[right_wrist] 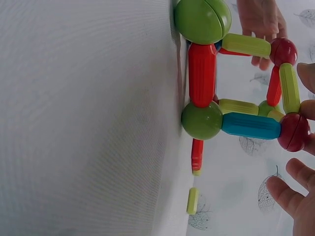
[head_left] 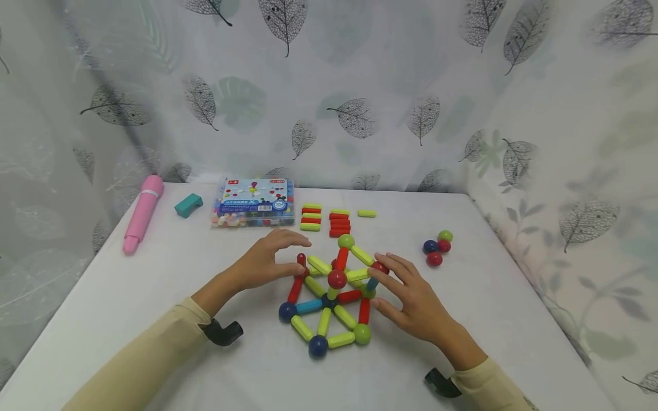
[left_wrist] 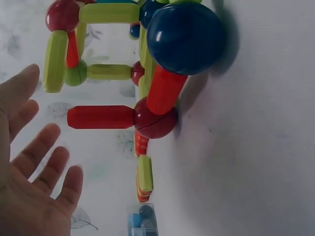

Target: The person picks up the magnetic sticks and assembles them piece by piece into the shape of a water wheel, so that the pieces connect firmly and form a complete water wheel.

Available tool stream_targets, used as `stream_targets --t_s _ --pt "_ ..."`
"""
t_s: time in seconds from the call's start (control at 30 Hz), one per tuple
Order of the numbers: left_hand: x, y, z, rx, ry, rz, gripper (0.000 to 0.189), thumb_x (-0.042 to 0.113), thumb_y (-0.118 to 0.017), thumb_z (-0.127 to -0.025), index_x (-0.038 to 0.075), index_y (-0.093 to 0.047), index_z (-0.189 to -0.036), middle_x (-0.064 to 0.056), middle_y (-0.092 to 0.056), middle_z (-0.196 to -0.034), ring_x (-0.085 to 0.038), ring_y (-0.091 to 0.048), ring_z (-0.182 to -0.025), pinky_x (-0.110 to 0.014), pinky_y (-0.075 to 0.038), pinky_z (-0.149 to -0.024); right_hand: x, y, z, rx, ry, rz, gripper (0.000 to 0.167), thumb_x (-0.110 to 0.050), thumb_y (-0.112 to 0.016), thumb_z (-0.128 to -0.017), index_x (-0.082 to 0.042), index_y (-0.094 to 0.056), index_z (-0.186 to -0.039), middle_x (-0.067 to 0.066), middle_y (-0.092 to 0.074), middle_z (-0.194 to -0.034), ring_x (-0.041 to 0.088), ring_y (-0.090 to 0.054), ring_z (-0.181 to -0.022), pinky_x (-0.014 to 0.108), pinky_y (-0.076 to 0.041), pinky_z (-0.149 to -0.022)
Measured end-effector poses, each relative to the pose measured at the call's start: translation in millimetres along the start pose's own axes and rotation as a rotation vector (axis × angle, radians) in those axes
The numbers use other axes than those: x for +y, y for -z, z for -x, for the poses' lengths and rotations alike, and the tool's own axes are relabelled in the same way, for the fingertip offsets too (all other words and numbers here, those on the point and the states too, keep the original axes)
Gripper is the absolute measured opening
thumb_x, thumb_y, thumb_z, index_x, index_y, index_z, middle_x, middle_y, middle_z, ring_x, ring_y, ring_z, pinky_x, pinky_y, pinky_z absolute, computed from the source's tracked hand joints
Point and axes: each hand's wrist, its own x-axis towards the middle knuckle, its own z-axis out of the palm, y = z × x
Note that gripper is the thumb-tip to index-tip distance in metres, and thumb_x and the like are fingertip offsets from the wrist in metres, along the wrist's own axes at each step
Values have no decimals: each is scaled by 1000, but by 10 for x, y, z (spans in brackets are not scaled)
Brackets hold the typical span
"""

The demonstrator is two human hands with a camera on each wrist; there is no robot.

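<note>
Left grip (head_left: 262, 260) hung empty beside upright red rod (left_wrist: 101, 117), perhaps guarding it | right grip (head_left: 413, 298) unclenched, fingertips (right_wrist: 309, 109) touched red ball (right_wrist: 294, 132), presumably steadying frame (head_left: 329, 301)

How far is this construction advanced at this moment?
Looks done: the flat base, joined around a dark blue ball.
In hand: the right hand touches a raised red ball.
Probably left: an upright red rod on the left has a bare top; loose balls lie nearby.

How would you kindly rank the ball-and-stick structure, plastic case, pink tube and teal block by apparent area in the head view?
Largest to smallest:
1. Ball-and-stick structure
2. Plastic case
3. Pink tube
4. Teal block
</note>
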Motion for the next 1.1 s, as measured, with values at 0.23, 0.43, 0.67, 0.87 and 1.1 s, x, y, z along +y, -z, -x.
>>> stream_targets --t_s 0.23,0.43,0.67,0.87,1.1 --pt "8 -4 104 -3 13 -24 52 35 -78 -91 20 -64 -138 -3 -51 -153 -27 -40 -145 -61 -41 -111 8 20 0 2 -3 5 70 -34 -80 -86 -22 -52 -150 5 -39 -161 30 -35 -146 53 -48 -107" --pt "1 -5 334 2 25 -43 53 33 -81 -88 20 -64 -137 -6 -48 -155 -31 -36 -147 -62 -42 -109 6 36 -1 6 -5 21 72 -31 -82 -84 -21 -54 -149 5 -40 -161 31 -36 -146 54 -47 -107" --pt "-78 -160 563 -84 27 -208 51 40 -82 -86 20 -68 -130 -9 -57 -146 -35 -42 -143 -62 -43 -109 8 44 8 17 -3 21 67 -37 -77 -89 -23 -53 -150 4 -39 -161 28 -34 -147 54 -47 -107" --pt "-28 -289 578 -165 15 -299 47 41 -83 -84 21 -70 -125 -3 -65 -132 -33 -51 -135 -59 -45 -108 90 24 63 55 -199 -117 73 -18 -76 -90 -15 -43 -155 10 -44 -157 29 -46 -138 54 -53 -100" --pt "0 -282 565 -210 58 -289 50 37 -84 -84 20 -67 -129 -2 -65 -135 -34 -50 -137 -60 -43 -109 258 -108 51 -280 -403 -176 48 -9 -67 -92 -6 -61 -139 12 -61 -139 35 -53 -131 56 -49 -105"
